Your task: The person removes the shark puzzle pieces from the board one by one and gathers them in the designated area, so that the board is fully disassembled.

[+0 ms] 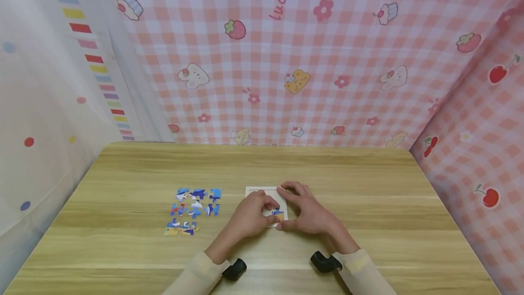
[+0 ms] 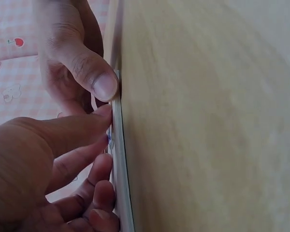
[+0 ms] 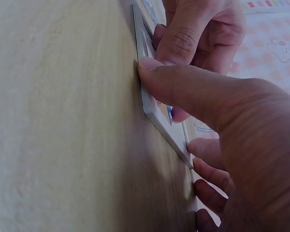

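A shallow white puzzle tray (image 1: 254,189) lies flat on the table between both hands. In its near right corner shows a jigsaw piece (image 1: 279,216) printed blue and yellow. My left hand (image 1: 252,215) reaches over the tray and has this piece between thumb and index finger. In the left wrist view a bit of blue shows at those fingertips (image 2: 102,140). My right hand (image 1: 309,211) grips the tray from the right, thumb on the near edge and fingers along the far edge. The hands cover much of the tray's inside.
Left of the tray, several loose jigsaw pieces (image 1: 195,210) in blue, white, red and yellow lie in rough rows on the wooden table (image 1: 123,258). A pink checked curtain (image 1: 262,58) hangs behind the table. Black devices (image 1: 325,262) are strapped at both wrists.
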Tool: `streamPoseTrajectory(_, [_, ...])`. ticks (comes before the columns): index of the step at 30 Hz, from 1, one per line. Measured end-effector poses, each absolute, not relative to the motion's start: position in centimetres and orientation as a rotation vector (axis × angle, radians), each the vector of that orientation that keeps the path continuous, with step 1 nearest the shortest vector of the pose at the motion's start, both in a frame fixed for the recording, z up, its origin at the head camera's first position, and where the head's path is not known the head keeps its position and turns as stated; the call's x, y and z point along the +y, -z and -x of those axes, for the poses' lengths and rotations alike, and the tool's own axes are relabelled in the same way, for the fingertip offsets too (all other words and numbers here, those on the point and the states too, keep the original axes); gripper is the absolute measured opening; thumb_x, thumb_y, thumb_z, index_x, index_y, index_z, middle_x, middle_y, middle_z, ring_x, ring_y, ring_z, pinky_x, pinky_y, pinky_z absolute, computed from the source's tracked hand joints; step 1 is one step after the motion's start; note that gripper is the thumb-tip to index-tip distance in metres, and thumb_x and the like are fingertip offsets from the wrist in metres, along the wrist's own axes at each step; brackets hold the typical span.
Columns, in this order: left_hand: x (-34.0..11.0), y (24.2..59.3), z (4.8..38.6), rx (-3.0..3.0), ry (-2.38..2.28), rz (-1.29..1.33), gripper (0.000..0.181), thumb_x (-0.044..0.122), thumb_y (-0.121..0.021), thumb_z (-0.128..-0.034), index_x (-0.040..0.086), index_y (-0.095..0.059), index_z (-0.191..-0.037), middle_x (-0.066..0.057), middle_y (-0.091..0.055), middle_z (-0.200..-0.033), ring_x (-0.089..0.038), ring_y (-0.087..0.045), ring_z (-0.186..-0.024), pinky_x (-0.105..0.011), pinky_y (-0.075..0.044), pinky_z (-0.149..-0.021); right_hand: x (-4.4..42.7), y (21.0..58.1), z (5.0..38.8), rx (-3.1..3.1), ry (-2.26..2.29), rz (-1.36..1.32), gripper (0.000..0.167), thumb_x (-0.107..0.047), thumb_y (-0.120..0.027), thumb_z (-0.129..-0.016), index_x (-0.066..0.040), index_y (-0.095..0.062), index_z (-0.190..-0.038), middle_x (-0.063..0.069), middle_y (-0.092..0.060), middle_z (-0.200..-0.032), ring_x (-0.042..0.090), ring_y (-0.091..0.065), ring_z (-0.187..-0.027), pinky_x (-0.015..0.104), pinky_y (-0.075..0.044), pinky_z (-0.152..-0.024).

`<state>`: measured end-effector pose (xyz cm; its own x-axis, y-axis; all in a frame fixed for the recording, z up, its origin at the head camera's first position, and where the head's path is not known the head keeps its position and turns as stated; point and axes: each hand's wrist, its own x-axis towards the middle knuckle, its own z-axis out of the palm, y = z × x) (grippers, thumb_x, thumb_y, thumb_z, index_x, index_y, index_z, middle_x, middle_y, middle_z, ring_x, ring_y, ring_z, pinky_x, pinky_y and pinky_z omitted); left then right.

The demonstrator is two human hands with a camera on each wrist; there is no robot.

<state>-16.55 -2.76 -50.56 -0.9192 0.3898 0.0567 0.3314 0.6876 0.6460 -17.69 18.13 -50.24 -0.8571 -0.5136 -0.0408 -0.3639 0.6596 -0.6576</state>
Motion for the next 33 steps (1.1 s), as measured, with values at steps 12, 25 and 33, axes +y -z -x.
streamPoseTrajectory(12, [-2.9,50.2,16.4,2.683,-1.285,-0.546,0.018,0.008,-0.081,-0.0822,0.016,-0.076,-0.097,0.004,-0.067,-0.083,-0.008,-0.053,-0.074,-0.022,-0.043,-0.069,18.2,50.2,17.7,2.651,0.984,0.722,0.091,-0.039,-0.089,-0.079,-0.01,-0.046,-0.154,0.004,-0.036,-0.16,0.029,-0.026,-0.149,0.058,-0.031,-0.119])
streamPoseTrajectory(25, [-4.0,50.4,16.1,2.605,-1.477,-0.578,0.02,-0.001,-0.072,-0.0867,0.012,-0.074,-0.102,0.003,-0.071,-0.077,-0.005,-0.06,-0.068,-0.021,-0.051,-0.065,18.1,50.1,17.8,2.648,0.981,0.708,0.092,-0.04,-0.089,-0.078,-0.012,-0.045,-0.155,0.003,-0.036,-0.16,0.029,-0.026,-0.148,0.058,-0.031,-0.119])
streamPoseTrajectory(33, [-5.8,49.8,15.5,2.618,-1.476,-0.561,0.016,0.004,-0.072,-0.0902,0.016,-0.075,-0.1,0.006,-0.07,-0.077,-0.007,-0.061,-0.068,-0.022,-0.052,-0.064,18.0,50.1,17.7,2.66,0.975,0.706,0.093,-0.039,-0.09,-0.077,-0.012,-0.046,-0.154,0.004,-0.037,-0.16,0.029,-0.027,-0.147,0.058,-0.032,-0.118])
